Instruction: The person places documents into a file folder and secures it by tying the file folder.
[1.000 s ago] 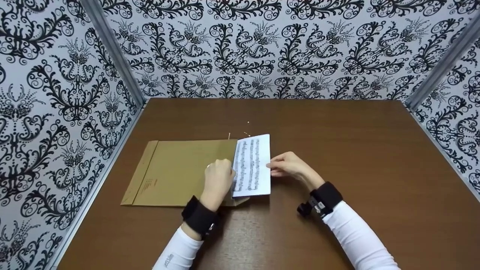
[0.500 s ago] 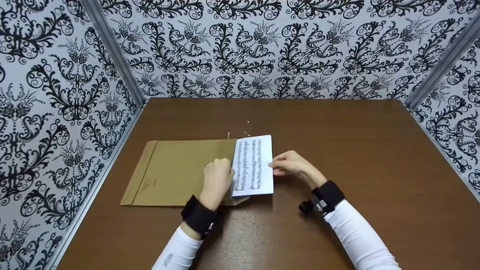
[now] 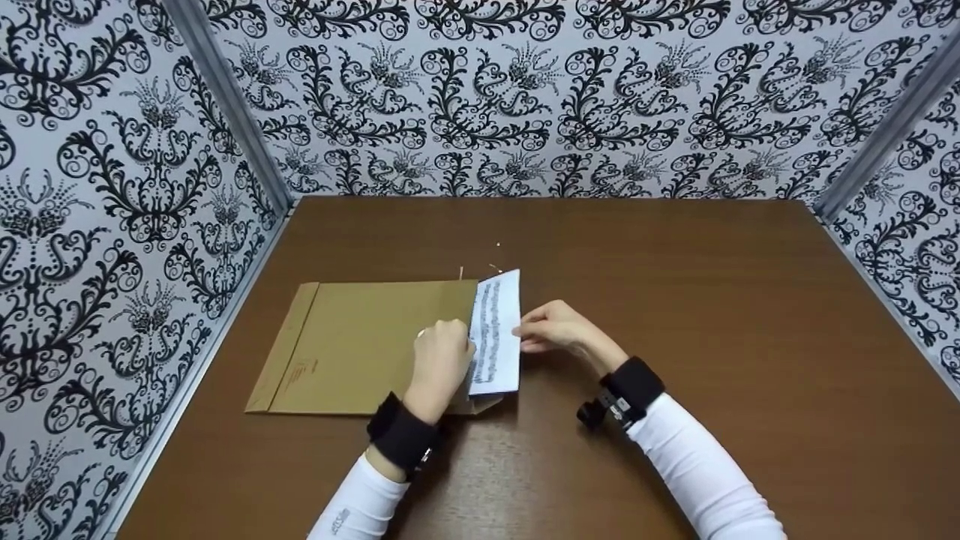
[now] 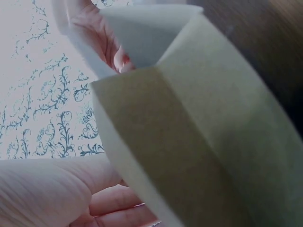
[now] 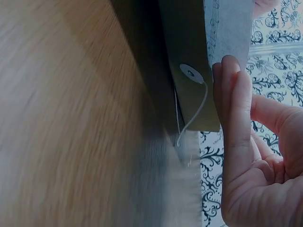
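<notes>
A brown paper envelope (image 3: 367, 330) lies on the table with its mouth toward the right. My left hand (image 3: 441, 360) grips the edge of that mouth, fingers curled over it; the left wrist view shows the mouth held apart above the folded side (image 4: 184, 132). A sheet of music (image 3: 496, 334) sticks out of the mouth, its left part hidden inside. At its right edge, my right hand (image 3: 559, 328) pinches the sheet between thumb and fingers. The right wrist view shows the flap's round button (image 5: 191, 73) with a white string (image 5: 199, 109) below the sheet.
The brown table (image 3: 675, 285) extends around the envelope. Patterned panels (image 3: 525, 97) stand at the back and both sides, joined by grey posts (image 3: 225, 97). Black camera straps (image 3: 405, 442) go round both wrists.
The sheet slid slightly right at first, then moved left, so less of it shows outside the envelope now. My right hand moved left with it. My left hand stayed almost in place.
</notes>
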`<state>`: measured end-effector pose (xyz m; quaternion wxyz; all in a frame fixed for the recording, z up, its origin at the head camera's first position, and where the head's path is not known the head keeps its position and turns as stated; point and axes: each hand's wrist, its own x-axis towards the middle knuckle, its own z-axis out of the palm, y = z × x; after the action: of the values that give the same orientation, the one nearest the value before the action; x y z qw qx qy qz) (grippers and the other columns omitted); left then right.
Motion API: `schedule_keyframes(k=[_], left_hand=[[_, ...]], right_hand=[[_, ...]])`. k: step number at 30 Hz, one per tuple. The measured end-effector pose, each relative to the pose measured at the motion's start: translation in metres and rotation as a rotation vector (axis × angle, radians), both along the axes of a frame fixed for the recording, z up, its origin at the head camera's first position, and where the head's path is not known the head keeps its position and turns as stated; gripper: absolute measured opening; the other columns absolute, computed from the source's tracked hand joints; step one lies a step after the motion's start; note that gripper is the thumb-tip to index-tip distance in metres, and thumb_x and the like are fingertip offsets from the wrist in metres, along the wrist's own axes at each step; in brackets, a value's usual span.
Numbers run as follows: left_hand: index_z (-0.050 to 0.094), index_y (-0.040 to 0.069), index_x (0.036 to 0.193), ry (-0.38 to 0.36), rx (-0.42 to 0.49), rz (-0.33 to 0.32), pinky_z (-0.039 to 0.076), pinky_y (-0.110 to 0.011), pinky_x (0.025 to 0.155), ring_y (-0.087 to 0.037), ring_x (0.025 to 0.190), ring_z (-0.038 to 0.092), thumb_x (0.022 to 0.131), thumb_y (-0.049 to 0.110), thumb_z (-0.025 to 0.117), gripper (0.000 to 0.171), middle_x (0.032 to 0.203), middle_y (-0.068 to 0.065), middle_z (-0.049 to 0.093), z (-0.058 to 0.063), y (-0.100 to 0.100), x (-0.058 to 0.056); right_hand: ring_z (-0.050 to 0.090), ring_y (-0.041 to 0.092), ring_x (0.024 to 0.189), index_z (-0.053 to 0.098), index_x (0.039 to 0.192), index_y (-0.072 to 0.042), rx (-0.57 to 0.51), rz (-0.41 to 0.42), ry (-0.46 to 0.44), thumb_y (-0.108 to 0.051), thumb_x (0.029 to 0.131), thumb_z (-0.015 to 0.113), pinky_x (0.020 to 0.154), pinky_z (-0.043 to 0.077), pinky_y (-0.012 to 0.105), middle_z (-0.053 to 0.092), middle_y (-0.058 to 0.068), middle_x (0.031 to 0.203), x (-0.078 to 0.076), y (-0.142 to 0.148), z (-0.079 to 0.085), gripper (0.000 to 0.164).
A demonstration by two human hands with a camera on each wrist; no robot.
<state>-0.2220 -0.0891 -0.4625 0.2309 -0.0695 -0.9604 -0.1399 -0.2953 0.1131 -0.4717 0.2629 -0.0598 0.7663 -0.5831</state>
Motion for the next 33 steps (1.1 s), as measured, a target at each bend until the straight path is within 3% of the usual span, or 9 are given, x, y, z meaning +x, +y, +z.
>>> schedule_keyframes(k=[3, 6, 11, 17, 24, 28, 33], left_hand=[[0.056, 0.006, 0.053, 0.064, -0.025, 0.005, 0.052, -0.046, 0.051, -0.035, 0.053, 0.068, 0.075, 0.000, 0.070, 0.027, 0.059, -0.014, 0.068, -0.002, 0.001, 0.001], [0.060, 0.004, 0.056, 0.073, -0.035, 0.012, 0.052, -0.046, 0.051, -0.036, 0.054, 0.068, 0.075, 0.001, 0.071, 0.022, 0.060, -0.016, 0.069, -0.002, 0.001, 0.001], [0.061, 0.003, 0.057, 0.037, -0.018, 0.007, 0.052, -0.047, 0.052, -0.037, 0.055, 0.068, 0.076, 0.002, 0.071, 0.021, 0.062, -0.016, 0.070, -0.001, -0.001, 0.000], [0.066, 0.001, 0.065, -0.062, 0.016, 0.014, 0.054, -0.049, 0.054, -0.038, 0.061, 0.070, 0.081, 0.004, 0.071, 0.017, 0.070, -0.018, 0.073, 0.004, -0.002, 0.001], [0.065, 0.001, 0.065, -0.116, 0.069, 0.018, 0.057, -0.050, 0.055, -0.040, 0.065, 0.072, 0.085, 0.004, 0.069, 0.020, 0.073, -0.020, 0.074, 0.009, -0.004, 0.002], [0.060, 0.004, 0.060, -0.098, 0.072, 0.017, 0.056, -0.049, 0.054, -0.038, 0.063, 0.071, 0.084, 0.003, 0.068, 0.025, 0.071, -0.019, 0.073, 0.008, -0.004, 0.002], [0.059, 0.005, 0.056, -0.001, 0.004, 0.002, 0.053, -0.046, 0.052, -0.035, 0.056, 0.068, 0.078, 0.001, 0.071, 0.025, 0.063, -0.015, 0.070, 0.000, -0.001, 0.002]], right_hand=[[0.068, 0.002, 0.059, 0.067, 0.114, 0.016, 0.005, -0.015, 0.002, -0.004, 0.093, 0.068, 0.063, 0.059, 0.017, 0.068, -0.003, 0.070, -0.001, -0.005, 0.001, 0.029], [0.068, 0.003, 0.058, 0.067, 0.113, 0.016, 0.010, -0.028, 0.017, -0.004, 0.093, 0.067, 0.064, 0.060, 0.018, 0.067, -0.003, 0.070, -0.002, -0.009, 0.002, 0.028], [0.067, 0.003, 0.058, 0.069, 0.111, 0.014, 0.017, -0.049, 0.029, -0.006, 0.093, 0.069, 0.064, 0.060, 0.019, 0.067, -0.002, 0.071, 0.000, -0.011, -0.002, 0.027], [0.067, 0.004, 0.058, 0.071, 0.111, 0.012, 0.010, -0.093, 0.032, -0.010, 0.092, 0.072, 0.061, 0.060, 0.019, 0.068, -0.002, 0.070, 0.004, -0.012, -0.011, 0.029], [0.065, 0.004, 0.055, 0.074, 0.097, 0.012, 0.071, -0.110, 0.085, -0.005, 0.089, 0.073, 0.058, 0.058, 0.017, 0.066, -0.001, 0.068, 0.006, -0.014, -0.018, 0.019], [0.062, 0.003, 0.051, 0.073, 0.083, 0.007, 0.117, -0.098, 0.141, -0.004, 0.087, 0.073, 0.056, 0.057, 0.017, 0.064, -0.002, 0.064, 0.008, -0.014, -0.021, 0.012], [0.061, 0.002, 0.050, 0.068, 0.075, 0.003, 0.110, -0.072, 0.219, -0.005, 0.089, 0.073, 0.056, 0.057, 0.018, 0.060, -0.006, 0.061, 0.010, -0.015, -0.018, 0.016]])
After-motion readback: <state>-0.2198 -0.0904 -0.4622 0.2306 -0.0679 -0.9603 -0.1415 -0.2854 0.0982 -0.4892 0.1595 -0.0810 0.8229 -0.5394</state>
